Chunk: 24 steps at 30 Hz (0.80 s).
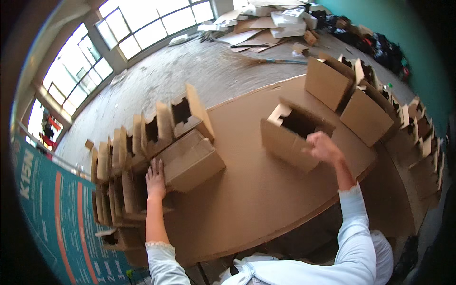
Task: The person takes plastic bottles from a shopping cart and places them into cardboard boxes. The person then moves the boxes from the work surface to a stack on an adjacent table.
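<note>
Toward the right of the table, an open-topped brown cardboard box (283, 144) stands with its flaps up and a dark inside. My right hand (325, 148) is closed at its near right upper edge, fingers curled over the rim. On the left, my left hand (156, 178) lies with fingers stretched out against the side of another cardboard box (195, 167), which rests on its side at the end of a stacked row. The left palm's underside is hidden.
Rows of open cardboard boxes line the left (142, 137) and right (368, 114) of the cardboard-covered table (237, 199). A green printed panel (61, 218) stands at left. Beyond lie a broom (280, 61), flattened cardboard (259, 35) and black bags (380, 47).
</note>
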{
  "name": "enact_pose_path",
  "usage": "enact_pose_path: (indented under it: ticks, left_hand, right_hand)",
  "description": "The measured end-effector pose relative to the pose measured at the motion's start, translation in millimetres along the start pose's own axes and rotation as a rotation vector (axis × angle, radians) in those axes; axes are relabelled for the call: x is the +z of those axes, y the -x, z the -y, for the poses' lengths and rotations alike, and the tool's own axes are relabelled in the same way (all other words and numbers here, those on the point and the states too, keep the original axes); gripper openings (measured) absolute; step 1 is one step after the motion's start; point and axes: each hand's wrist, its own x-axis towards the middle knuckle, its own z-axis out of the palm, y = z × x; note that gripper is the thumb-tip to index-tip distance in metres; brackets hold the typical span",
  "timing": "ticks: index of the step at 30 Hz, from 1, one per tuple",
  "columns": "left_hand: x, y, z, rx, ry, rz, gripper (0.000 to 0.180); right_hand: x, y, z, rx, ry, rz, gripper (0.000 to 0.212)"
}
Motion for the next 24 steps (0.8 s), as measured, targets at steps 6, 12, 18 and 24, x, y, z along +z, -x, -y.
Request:
enact_pose_path:
  ticks: [6, 12, 18, 24]
  left_hand:
    - [58, 30, 9, -0.042, -0.382, -0.599, 0.11]
    - [-5, 183, 28, 0.051, 0.571, -0.659, 0.058]
    - [92, 380, 189, -0.557, 0.796, -0.958, 0.024]
    - [411, 588, 316, -1.229, 0.452, -0.589, 0.024]
  right_hand:
    - [67, 66, 131, -0.492, -0.212, 0.203, 0.021]
    - [112, 93, 241, -0.77, -0.281, 0.193, 0.011]
    - [156, 121, 354, -0.823, -0.315, 0.228, 0.011]
    - [186, 137, 438, -0.754, -0.017, 0.378, 0.017]
